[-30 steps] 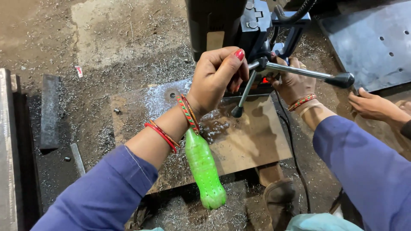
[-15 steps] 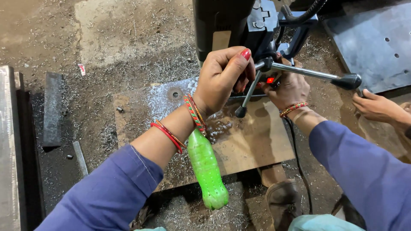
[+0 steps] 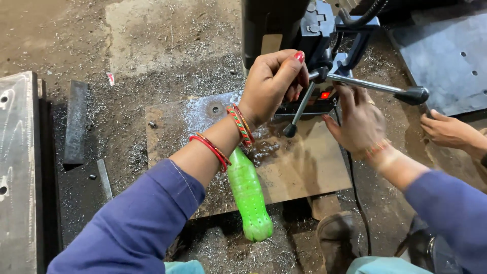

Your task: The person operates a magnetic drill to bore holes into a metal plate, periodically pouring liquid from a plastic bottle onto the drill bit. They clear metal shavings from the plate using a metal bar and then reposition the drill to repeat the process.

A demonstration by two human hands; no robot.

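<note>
My left hand (image 3: 271, 81) is closed around the neck of a green plastic bottle (image 3: 248, 198). The bottle hangs under my wrist, over a wet steel plate (image 3: 304, 172). This hand sits against the black drill machine (image 3: 284, 25), beside its feed lever (image 3: 375, 86), which ends in a black knob. My right hand (image 3: 357, 119) reaches in with fingers extended, touching the drill's base by a red light (image 3: 324, 95). It holds nothing. A drilled hole (image 3: 216, 108) shows in the plate.
Another person's hand (image 3: 446, 129) rests at the right edge. A grey holed plate (image 3: 446, 56) lies at the back right, a thick steel block (image 3: 15, 167) and a black bar (image 3: 76, 122) at the left. Metal shavings cover the floor. My shoe (image 3: 337, 238) is below the plate.
My right hand has drawn back a little from the drill's base, toward me. My left hand keeps the bottle at the drill. The view has shifted slightly.
</note>
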